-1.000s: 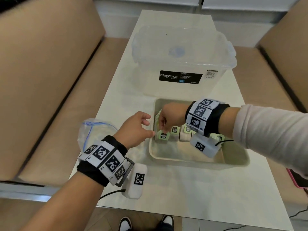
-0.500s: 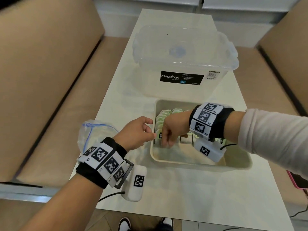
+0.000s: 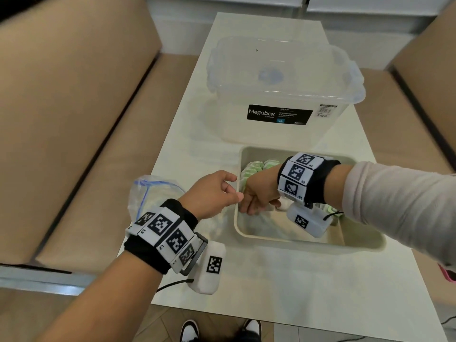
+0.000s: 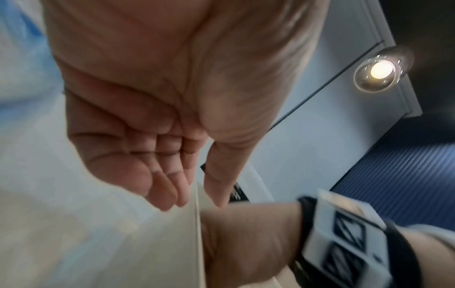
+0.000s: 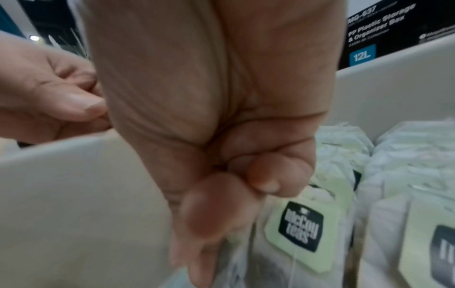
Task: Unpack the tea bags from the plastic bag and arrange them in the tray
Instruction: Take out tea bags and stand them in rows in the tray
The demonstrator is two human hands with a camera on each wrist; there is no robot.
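Right hand [image 5: 221, 194] pinches a tea bag [image 5: 293, 233] low at the tray [image 3: 308, 239] left wall, beside the standing rows; left hand [image 3: 209, 193] hovers loosely curled, holding nothing, just outside that wall. Plastic bag [image 3: 148, 193] lies at the table's left edge. Risk: letting go too early tips the bag flat, or knuckles knock neighbouring bags over, since the row is tight.
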